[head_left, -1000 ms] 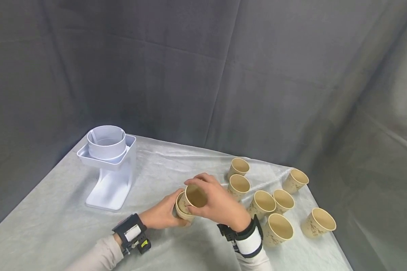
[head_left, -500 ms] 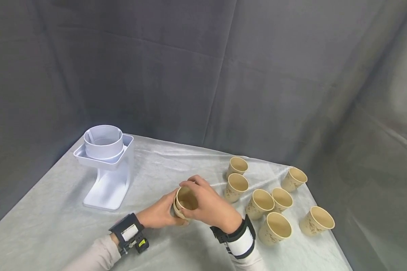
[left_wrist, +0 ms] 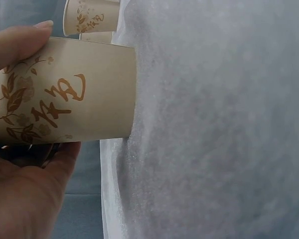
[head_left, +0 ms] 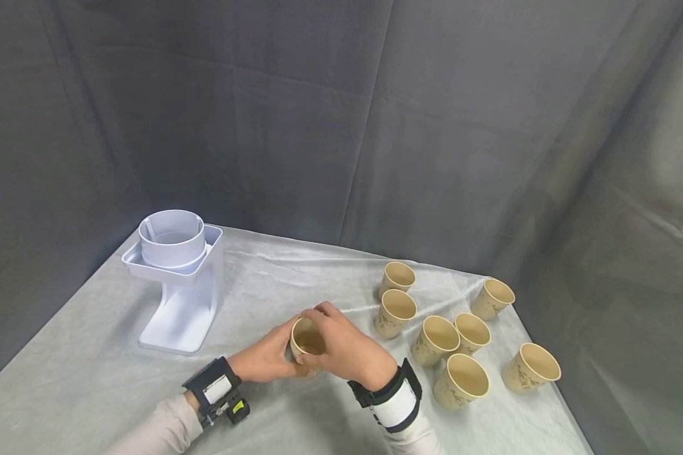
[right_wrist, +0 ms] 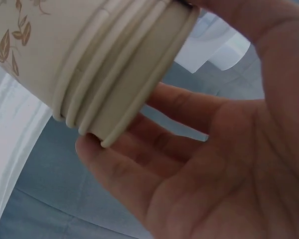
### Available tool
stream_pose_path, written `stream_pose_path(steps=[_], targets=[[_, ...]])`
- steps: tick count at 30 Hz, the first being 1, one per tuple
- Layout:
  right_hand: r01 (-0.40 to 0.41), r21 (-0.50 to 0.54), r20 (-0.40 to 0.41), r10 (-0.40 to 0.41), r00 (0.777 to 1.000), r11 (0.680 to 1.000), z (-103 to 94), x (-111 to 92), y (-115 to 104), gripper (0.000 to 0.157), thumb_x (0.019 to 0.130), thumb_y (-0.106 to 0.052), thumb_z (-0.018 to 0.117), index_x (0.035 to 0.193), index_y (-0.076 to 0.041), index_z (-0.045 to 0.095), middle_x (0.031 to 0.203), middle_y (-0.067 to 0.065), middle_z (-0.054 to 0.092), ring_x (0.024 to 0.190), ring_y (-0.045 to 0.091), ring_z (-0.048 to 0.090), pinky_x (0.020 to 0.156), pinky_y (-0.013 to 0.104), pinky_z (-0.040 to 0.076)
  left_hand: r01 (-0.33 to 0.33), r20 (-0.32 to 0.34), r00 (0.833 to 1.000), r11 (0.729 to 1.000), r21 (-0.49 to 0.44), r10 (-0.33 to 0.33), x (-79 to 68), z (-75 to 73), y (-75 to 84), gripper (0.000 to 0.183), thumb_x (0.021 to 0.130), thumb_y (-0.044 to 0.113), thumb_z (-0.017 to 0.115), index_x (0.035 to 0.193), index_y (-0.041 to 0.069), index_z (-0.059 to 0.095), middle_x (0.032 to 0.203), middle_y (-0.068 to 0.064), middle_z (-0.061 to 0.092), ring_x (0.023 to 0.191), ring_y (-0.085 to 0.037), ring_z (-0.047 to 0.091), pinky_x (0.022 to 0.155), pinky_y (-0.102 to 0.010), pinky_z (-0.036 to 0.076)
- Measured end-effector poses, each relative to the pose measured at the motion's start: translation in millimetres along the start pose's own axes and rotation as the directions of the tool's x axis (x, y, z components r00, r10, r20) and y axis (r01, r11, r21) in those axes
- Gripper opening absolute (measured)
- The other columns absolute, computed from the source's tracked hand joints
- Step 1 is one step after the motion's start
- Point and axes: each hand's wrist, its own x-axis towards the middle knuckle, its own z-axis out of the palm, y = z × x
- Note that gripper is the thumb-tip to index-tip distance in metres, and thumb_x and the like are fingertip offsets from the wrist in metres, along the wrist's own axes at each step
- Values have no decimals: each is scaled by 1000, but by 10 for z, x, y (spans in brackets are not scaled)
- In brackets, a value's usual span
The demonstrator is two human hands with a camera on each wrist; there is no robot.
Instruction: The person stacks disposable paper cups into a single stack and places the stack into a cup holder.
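Note:
A nested stack of beige paper cups [left_wrist: 94, 94], printed with brown leaves and lettering, stands upright above the table's front middle. My left hand [head_left: 269, 357] grips the stack's side, thumb and fingers curled round it. In the right wrist view, several rims lie close together. The top cup [right_wrist: 142, 82] sits a little higher than the rims below it. My right hand [head_left: 347, 347] holds that top cup at its rim, thumb on one side and fingertips on the other. The head view shows its hollow inside between both hands.
Several loose paper cups stand upright on the right of the cloth-covered table [head_left: 262, 278], the nearest one [head_left: 461, 382] beside my right wrist. A white stand [head_left: 182, 316] with a round ring holder [head_left: 172, 240] is at the left. Grey curtains enclose the table's back and sides.
My right hand has moved left and lowered the tilted top cup into the stack, where it now sits straighter and deeper. My left hand keeps its hold, nearly still.

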Motion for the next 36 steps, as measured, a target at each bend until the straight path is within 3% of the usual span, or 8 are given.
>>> stream_pose_path(steps=[7,16,21,26,29,33,36], targets=[[-32,-28,23,32,999,999,22,-11,15,59,76,-36,71,125,-10,51,114,3,50,97,12,49,85,26,45,10,13,1000,1000,-27,-9,2,-30,266,73,71,10,75,132,14,36,119,-5,54,108,-32,52,94,-49,42],[-16,-26,19,17,1000,1000,14,4,33,61,74,-36,73,124,-8,52,114,4,51,99,12,49,86,26,45,-10,8,1000,1000,-14,10,25,-11,102,71,71,15,76,131,18,36,118,-11,55,106,-29,53,93,-47,43],[-12,-29,13,13,1000,1000,7,6,35,61,74,-36,73,124,-7,51,114,4,50,100,12,49,88,26,44,-24,4,1000,1000,16,24,36,3,-47,73,72,27,76,132,23,35,117,-1,55,105,-22,53,92,-43,45],[-12,-16,25,12,1000,1000,-3,-6,35,61,75,-37,72,125,-9,51,115,4,50,100,12,48,88,27,44,-6,2,1000,1000,10,6,29,2,22,75,72,24,76,134,22,34,120,-1,53,108,-23,52,94,-45,43],[-13,1,30,13,999,1000,-29,-30,48,62,77,-38,69,128,-9,49,118,4,49,103,13,48,90,28,44,2,8,1000,1000,-13,-2,18,-12,134,76,71,18,76,134,16,34,122,-6,53,110,-28,51,95,-49,41],[-39,13,0,39,999,999,-148,-119,89,64,81,-37,65,133,-8,44,125,4,46,111,14,46,94,31,43,3,10,1000,1000,-22,-2,13,-36,249,74,69,13,77,131,6,37,121,-13,53,110,-31,50,95,-51,40],[-62,2,-47,62,997,998,-284,-237,142,63,81,-37,65,133,-8,44,126,2,46,115,13,45,96,33,42,3,-3,1000,1000,-12,-3,13,-27,214,74,67,13,79,129,7,40,120,-10,54,110,-26,50,97,-48,39]])
